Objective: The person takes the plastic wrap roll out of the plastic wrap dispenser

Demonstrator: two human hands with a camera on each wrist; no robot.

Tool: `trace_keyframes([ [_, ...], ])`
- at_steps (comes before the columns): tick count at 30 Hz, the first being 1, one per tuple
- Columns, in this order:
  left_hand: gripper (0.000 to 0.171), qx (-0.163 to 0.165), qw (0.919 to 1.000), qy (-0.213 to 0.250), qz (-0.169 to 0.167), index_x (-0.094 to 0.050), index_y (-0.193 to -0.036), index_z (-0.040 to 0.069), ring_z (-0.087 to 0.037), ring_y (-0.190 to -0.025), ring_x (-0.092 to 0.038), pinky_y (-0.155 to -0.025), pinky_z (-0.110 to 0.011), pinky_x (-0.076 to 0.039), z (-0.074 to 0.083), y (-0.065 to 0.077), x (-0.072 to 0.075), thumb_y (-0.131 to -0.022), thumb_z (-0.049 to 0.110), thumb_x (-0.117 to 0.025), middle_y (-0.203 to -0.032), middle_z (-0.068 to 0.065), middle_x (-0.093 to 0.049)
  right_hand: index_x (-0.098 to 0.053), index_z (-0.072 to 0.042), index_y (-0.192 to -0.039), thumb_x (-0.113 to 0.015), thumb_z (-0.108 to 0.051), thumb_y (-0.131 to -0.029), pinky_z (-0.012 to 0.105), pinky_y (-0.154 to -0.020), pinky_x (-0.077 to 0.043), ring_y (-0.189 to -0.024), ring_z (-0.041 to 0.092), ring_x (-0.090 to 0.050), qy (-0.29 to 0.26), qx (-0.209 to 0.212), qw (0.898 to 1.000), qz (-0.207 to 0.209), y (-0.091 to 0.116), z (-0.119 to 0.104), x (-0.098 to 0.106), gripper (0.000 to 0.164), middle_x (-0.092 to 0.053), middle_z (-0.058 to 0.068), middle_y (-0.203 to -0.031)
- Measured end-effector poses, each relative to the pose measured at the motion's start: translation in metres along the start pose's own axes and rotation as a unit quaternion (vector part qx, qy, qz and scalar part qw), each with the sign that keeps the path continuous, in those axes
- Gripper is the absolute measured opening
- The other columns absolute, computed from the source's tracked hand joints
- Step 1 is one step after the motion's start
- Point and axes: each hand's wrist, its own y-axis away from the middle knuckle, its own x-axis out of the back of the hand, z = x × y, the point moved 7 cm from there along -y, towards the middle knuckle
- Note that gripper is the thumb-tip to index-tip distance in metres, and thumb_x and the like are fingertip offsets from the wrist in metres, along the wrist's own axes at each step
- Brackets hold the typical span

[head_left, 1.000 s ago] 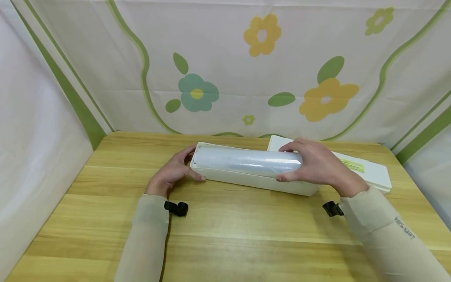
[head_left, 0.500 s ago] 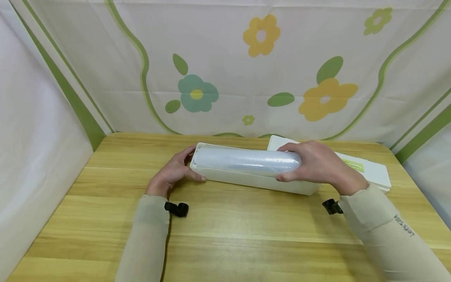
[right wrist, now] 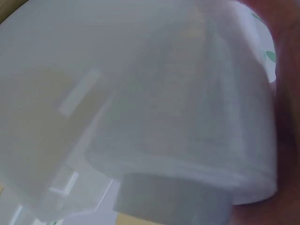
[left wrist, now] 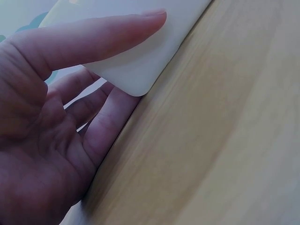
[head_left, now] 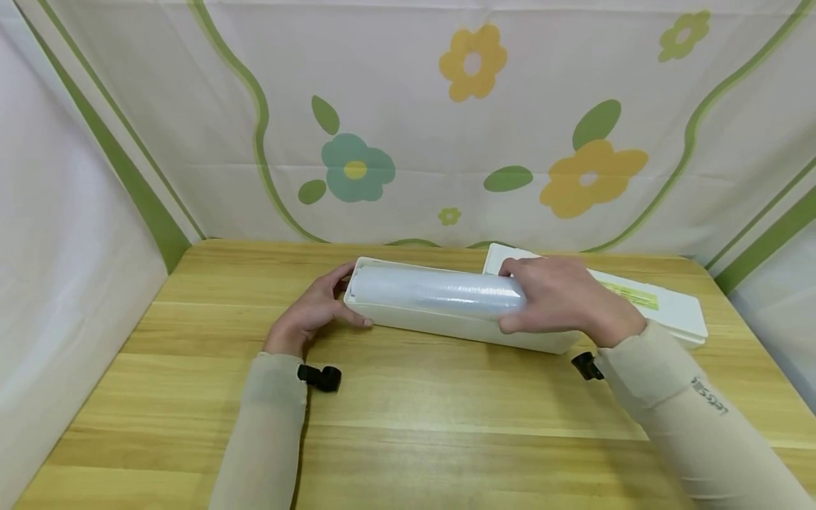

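Note:
In the head view, a roll of clear plastic wrap (head_left: 440,289) lies lengthwise in a long white box (head_left: 459,334). Its right end is raised above the box wall. My right hand (head_left: 557,294) grips that end, thumb in front and fingers over the back. The right wrist view shows the end of the wrap roll (right wrist: 187,117) close up, with a narrower core (right wrist: 173,199) sticking out. My left hand (head_left: 315,312) holds the box's left end. In the left wrist view, the left thumb (left wrist: 108,40) lies along the box's side (left wrist: 136,70), with the other fingers behind its corner.
Behind my right hand, a white lid-like piece (head_left: 676,308) with a yellow-green label (head_left: 637,296) lies on the wooden table (head_left: 446,425). A flowered cloth (head_left: 414,106) hangs along the table's back edge, and pale cloth (head_left: 76,248) closes off the left side.
My right hand has shifted a little left along the roll and now covers more of its right end. My left hand and the box stay where they were.

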Motion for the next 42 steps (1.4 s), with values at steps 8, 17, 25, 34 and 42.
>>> trace_keyframes([
  [8, 0.116, -0.002, 0.9999, 0.011, -0.008, -0.041, -0.167, 0.022, -0.033, -0.136, -0.051, -0.111, -0.040, -0.049, 0.001, 0.001, -0.001, -0.069, -0.011, -0.094, -0.160, -0.010, -0.050, -0.069, -0.020, -0.116, -0.077, -0.037, -0.071, 0.033, -0.062, -0.043, -0.071, 0.013, -0.057, -0.006, 0.008, 1.000, -0.016, -0.001, -0.004, -0.002, 0.048, -0.069, -0.005, -0.087],
  [17, 0.115, -0.001, 0.9999, 0.016, -0.001, -0.042, -0.166, 0.023, -0.032, -0.135, -0.051, -0.111, -0.039, -0.048, 0.001, 0.003, 0.001, -0.068, -0.011, -0.094, -0.158, -0.009, -0.051, -0.071, -0.026, -0.117, -0.082, -0.081, -0.072, 0.035, -0.064, -0.048, -0.078, 0.012, -0.063, 0.031, 0.009, 0.999, 0.010, -0.003, -0.005, -0.009, 0.072, -0.073, -0.005, -0.091],
  [25, 0.116, -0.002, 0.9997, 0.026, -0.005, -0.042, -0.167, 0.022, -0.032, -0.136, -0.052, -0.110, -0.038, -0.050, -0.001, 0.000, -0.008, -0.068, -0.012, -0.093, -0.158, -0.009, -0.051, -0.077, -0.031, -0.115, -0.081, -0.085, -0.070, 0.031, -0.059, -0.041, -0.068, 0.009, -0.058, 0.032, -0.010, 0.999, 0.038, 0.005, 0.007, -0.013, 0.070, -0.072, -0.010, -0.083],
  [34, 0.117, -0.001, 0.9996, 0.029, -0.004, -0.043, -0.166, 0.021, -0.031, -0.136, -0.051, -0.110, -0.037, -0.049, -0.001, -0.002, -0.011, -0.067, -0.013, -0.094, -0.159, -0.008, -0.051, -0.078, -0.032, -0.117, -0.088, -0.079, -0.065, 0.029, -0.054, -0.036, -0.061, 0.006, -0.054, 0.047, -0.013, 0.994, 0.101, 0.022, 0.013, 0.000, 0.071, -0.076, -0.013, -0.085],
  [42, 0.114, -0.009, 0.9995, 0.030, -0.006, -0.046, -0.164, 0.020, -0.029, -0.131, -0.055, -0.106, -0.035, -0.052, -0.001, -0.003, -0.010, -0.066, -0.014, -0.093, -0.154, -0.010, -0.056, -0.081, -0.031, -0.115, -0.093, -0.074, -0.060, 0.028, -0.049, -0.034, -0.057, 0.007, -0.050, 0.033, -0.009, 0.981, 0.188, 0.045, 0.022, 0.015, 0.070, -0.074, -0.007, -0.076],
])
